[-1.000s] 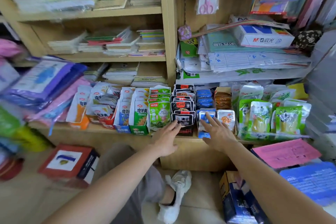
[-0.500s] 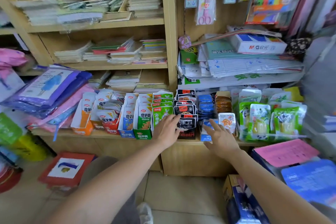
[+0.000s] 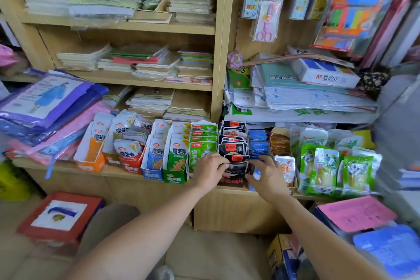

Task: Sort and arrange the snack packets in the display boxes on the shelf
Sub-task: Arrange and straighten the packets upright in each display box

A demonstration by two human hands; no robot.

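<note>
change since earlier frames: both hands have closed in from the front edge of the shelf onto the box of black packets; a second ago they hovered short of it with fingers spread, the right one reaching toward the blue packets.
left hand: the left hand sits at the left side of the front black packet, fingers curled around its edge and pinching it.
right hand: the right hand is at the packet's right side, fingers bent and partly spread, touching the black and blue packs; whether it truly grips anything cannot be told.
snack packets: rows stand upright in open boxes along the low shelf. the black ones are mid-shelf, between the green packets on the left and the blue ones on the right.
neighbours: further left stand a blue box, a green box and an orange box; to the right, green-and-clear pouches.
camera: the view has tipped upward, so the hanging scissors now show in full.
hidden: the right hand covers the front of the blue packets and part of a white packet.
hard to make out: print on the black packets is blurred; the far left and right edges smear with motion.
cut off: a red box on the floor is soft, and a dark carton runs off the bottom edge.
</note>
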